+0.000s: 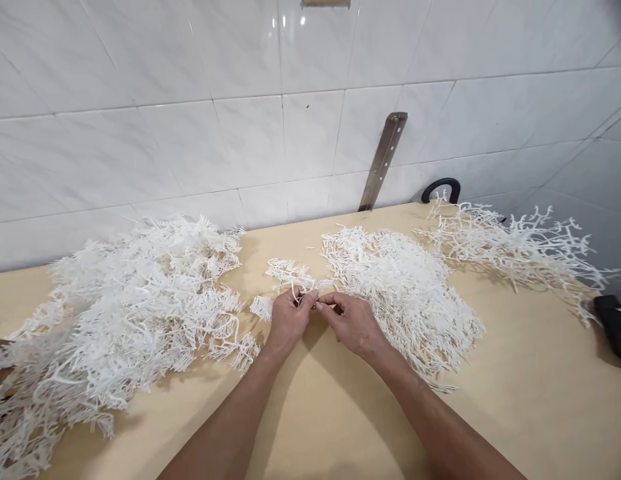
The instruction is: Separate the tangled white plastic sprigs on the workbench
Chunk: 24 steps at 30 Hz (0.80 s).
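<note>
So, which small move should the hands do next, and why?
Probably a light sideways pull by the right hand, with the left hand steadying the white branched piece: the left hand pinches that piece, and the right hand's fingertips are close beside. Whether they grip a strand is too small to tell.

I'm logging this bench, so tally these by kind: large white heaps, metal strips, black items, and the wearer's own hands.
White heaps: 3 (left heap, middle heap, right heap)
Metal strip: 1
Black items: 2 clearly seen (curved handle, item at right edge)
Wearer's hands: 2 (left hand, right hand)
Total: 8
</note>
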Each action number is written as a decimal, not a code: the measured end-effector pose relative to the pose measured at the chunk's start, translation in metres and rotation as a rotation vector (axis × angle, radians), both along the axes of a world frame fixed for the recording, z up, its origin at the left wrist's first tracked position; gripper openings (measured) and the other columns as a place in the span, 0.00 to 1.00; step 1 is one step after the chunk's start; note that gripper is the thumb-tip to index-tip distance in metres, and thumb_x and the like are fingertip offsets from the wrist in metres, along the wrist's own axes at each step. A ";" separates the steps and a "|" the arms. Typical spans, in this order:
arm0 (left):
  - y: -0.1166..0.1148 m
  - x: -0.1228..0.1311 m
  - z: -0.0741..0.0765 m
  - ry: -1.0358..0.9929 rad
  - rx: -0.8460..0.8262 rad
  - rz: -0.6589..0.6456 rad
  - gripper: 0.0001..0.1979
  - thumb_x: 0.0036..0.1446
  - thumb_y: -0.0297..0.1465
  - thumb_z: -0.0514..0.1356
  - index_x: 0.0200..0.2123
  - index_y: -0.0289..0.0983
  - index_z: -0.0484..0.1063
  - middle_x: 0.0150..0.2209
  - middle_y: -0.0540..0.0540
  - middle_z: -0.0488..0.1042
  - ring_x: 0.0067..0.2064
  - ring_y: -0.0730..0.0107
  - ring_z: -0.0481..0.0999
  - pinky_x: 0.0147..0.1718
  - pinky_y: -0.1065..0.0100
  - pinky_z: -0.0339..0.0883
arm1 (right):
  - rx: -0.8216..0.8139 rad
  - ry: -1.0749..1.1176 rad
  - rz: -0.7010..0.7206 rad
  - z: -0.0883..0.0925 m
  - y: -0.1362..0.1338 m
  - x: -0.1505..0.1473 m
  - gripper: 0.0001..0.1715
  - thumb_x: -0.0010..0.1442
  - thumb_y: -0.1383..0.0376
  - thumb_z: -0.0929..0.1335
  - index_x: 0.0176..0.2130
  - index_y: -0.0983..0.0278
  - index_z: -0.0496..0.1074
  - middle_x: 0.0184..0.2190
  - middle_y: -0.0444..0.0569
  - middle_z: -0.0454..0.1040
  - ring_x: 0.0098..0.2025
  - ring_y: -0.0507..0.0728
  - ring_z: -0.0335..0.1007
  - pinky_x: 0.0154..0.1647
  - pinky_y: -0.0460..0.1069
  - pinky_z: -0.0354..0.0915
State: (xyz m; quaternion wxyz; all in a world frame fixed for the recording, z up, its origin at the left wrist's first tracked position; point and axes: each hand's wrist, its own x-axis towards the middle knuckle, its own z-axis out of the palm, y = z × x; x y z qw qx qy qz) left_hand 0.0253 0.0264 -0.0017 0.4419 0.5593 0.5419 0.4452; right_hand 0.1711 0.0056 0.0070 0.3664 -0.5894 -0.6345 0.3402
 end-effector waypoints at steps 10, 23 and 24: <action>0.000 0.000 -0.001 0.150 0.059 -0.006 0.18 0.56 0.41 0.58 0.20 0.39 0.59 0.17 0.56 0.58 0.22 0.75 0.58 0.25 0.71 0.54 | 0.138 -0.046 -0.010 -0.004 -0.001 -0.003 0.07 0.57 0.66 0.66 0.32 0.62 0.75 0.30 0.46 0.78 0.27 0.53 0.70 0.29 0.48 0.63; 0.000 0.000 0.005 0.182 0.046 -0.034 0.16 0.54 0.41 0.58 0.21 0.38 0.63 0.19 0.54 0.63 0.24 0.73 0.61 0.26 0.71 0.55 | 0.181 -0.062 -0.012 -0.005 -0.002 -0.003 0.04 0.55 0.68 0.67 0.29 0.62 0.72 0.31 0.46 0.73 0.27 0.52 0.66 0.29 0.47 0.62; 0.001 0.000 0.005 0.178 0.042 -0.036 0.16 0.54 0.41 0.58 0.21 0.38 0.63 0.19 0.54 0.63 0.24 0.73 0.61 0.26 0.70 0.55 | 0.192 -0.068 -0.005 -0.005 -0.002 -0.003 0.04 0.55 0.68 0.67 0.30 0.62 0.72 0.31 0.46 0.73 0.27 0.52 0.66 0.29 0.48 0.62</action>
